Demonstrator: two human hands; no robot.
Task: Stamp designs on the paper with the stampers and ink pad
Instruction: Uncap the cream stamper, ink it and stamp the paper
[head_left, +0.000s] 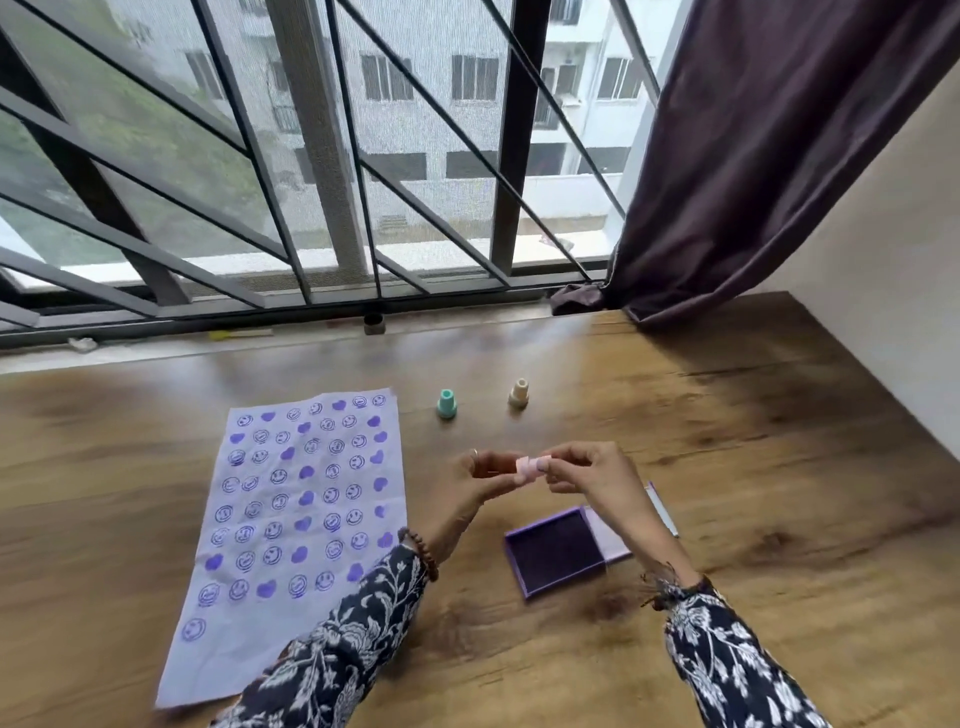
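Note:
A pale sheet of paper (291, 519) lies on the wooden table, covered with several purple smiley and heart prints. A small pink stamper (531, 466) is held in the air between both hands. My left hand (480, 475) grips its left end and my right hand (587, 473) pinches its right end. Below my right wrist the purple ink pad (553, 553) lies open, with its lid (615, 545) beside it. A teal stamper (446, 404) and a beige stamper (518, 393) stand upright farther back on the table.
The wooden table (753, 467) runs to a window sill with a metal grille (332, 156) behind. A dark purple curtain (753, 156) hangs at the back right and touches the table. A white wall (909, 338) borders the right side.

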